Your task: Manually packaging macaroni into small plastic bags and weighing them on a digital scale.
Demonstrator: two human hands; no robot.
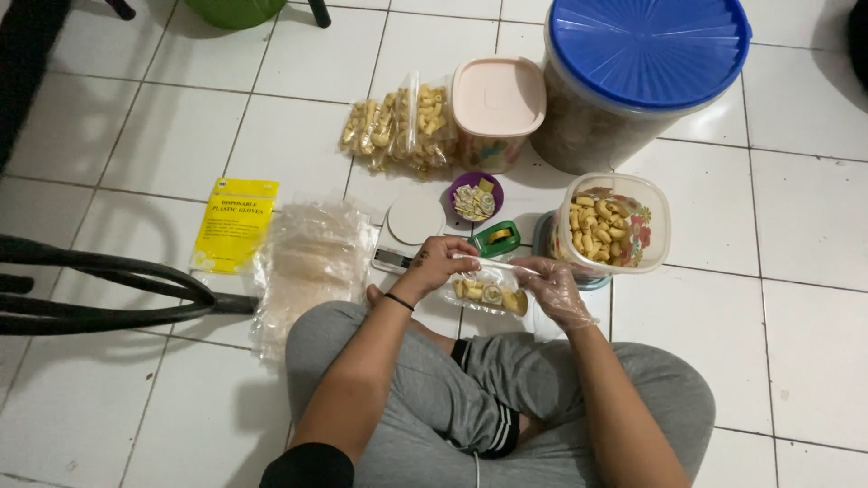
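From my seat at the far end of the feed, I'm looking down at a person sitting cross-legged on a white tiled floor [163, 136]. The left hand [436, 262], bare with a dark band at the wrist, and the right hand [553, 287], covered by a thin clear plastic glove, are both closed on the top edge of a small clear bag of snacks [488, 294], one hand at each end, so the bag hangs stretched between them just above the knees. The hands are a little apart, joined only by the bag. Inside it I see pale yellow pieces, though the plastic glare keeps me from telling exactly what they are. Just beyond the hands sit a white kitchen scale [411, 226], a green tape dispenser [497, 237] and a small purple bowl [476, 196] holding little labels or cut pieces. To the right of the hands, an open clear container [655, 226] holds more yellow snacks. Farther back stand a container with a pink lid [498, 95], a large tub with a blue lid [647, 45], and a row of filled bags [398, 126] lying on the floor. To the left lie a stack of empty clear bags [307, 262] and a yellow packet of gloves [235, 224], near a dark chair leg [108, 289].
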